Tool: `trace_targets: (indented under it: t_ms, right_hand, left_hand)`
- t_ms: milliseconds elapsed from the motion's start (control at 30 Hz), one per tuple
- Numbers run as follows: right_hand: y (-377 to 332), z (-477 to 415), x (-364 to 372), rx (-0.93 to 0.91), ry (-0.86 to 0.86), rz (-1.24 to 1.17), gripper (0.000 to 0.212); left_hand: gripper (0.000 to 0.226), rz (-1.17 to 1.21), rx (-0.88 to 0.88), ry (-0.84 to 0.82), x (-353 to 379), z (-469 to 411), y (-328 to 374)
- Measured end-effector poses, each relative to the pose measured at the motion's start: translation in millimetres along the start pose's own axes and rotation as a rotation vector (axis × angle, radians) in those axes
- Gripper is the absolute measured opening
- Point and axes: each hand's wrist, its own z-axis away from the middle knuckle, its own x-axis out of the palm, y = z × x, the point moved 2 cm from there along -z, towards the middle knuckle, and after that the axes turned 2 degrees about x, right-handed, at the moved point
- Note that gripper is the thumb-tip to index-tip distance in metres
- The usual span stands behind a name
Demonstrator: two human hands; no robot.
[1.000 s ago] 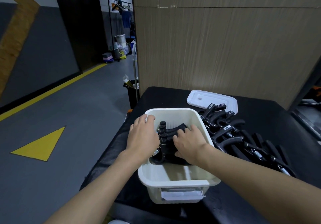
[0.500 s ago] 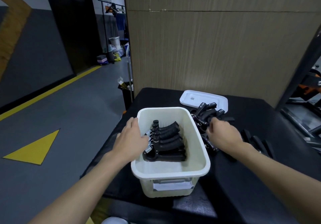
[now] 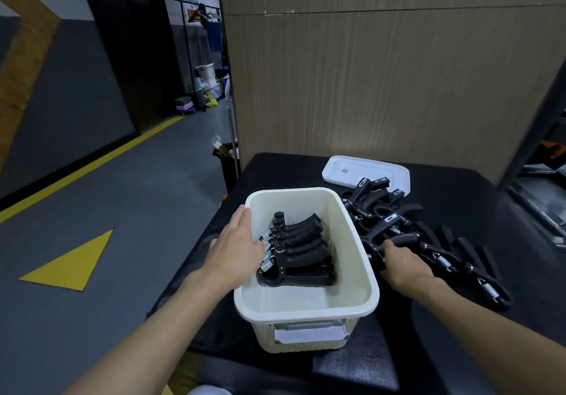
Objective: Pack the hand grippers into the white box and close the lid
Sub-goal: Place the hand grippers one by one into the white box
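The white box (image 3: 307, 312) stands open on the black table (image 3: 477, 201), near its front left edge. Several black hand grippers (image 3: 301, 249) with steel springs stand packed in a row inside it. My left hand (image 3: 235, 249) rests on the box's left rim with straight fingers. To the right of the box lies a loose pile of hand grippers (image 3: 379, 211). My right hand (image 3: 401, 264) is on that pile, its fingers curled over the handle of one hand gripper (image 3: 405, 237). The white lid (image 3: 352, 171) lies flat behind the pile.
A wood-panelled wall (image 3: 382, 88) rises right behind the table. More hand grippers (image 3: 468, 260) trail toward the table's right side. A dark bin (image 3: 226, 157) stands on the grey floor left of the table. A metal frame (image 3: 539, 198) is at the far right.
My right hand left the box, swung right and came down onto the loose pile. My left hand slid from the packed grippers to the box's left rim.
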Motion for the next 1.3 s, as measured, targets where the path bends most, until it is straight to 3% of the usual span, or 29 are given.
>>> trace_targets:
  t_ms: [167, 333, 500, 700, 867, 1100, 1300]
  right_hand:
    - [0.1, -0.6, 1.6, 0.015, 0.078, -0.158, 0.020]
    - [-14.0, 4.4, -22.6, -0.088, 0.341, -0.222, 0.009]
    - [-18.7, 9.0, -67.0, -0.062, 0.535, -0.358, 0.016]
    - [-37.8, 27.6, -127.3, -0.182, 0.654, -0.591, 0.019]
    - [-76.1, 47.3, -158.0, -0.292, 0.556, -0.756, 0.014]
    - [-118.2, 56.8, -153.6, -0.348, 0.307, -0.950, 0.018]
    - [-137.1, 47.3, -134.4, -0.342, 0.232, -0.701, 0.021]
  left_hand:
    - [0.066, -0.029, 0.008, -0.002, 0.3, 1.6, 2.3]
    - [0.064, -0.043, 0.017, 0.002, -0.4, 1.5, 5.6]
    - [0.060, -0.071, 0.032, 0.003, 0.9, 2.3, 6.6]
    - [0.066, -0.086, 0.060, 0.025, 2.9, -0.6, 5.9]
    - [0.067, -0.127, 0.202, 0.162, 2.3, -0.4, 8.6]
    - [0.065, 0.058, 0.292, 0.267, 2.4, 6.1, 5.4]
    - [0.068, 0.032, 0.472, 0.425, -1.9, 11.5, 8.5]
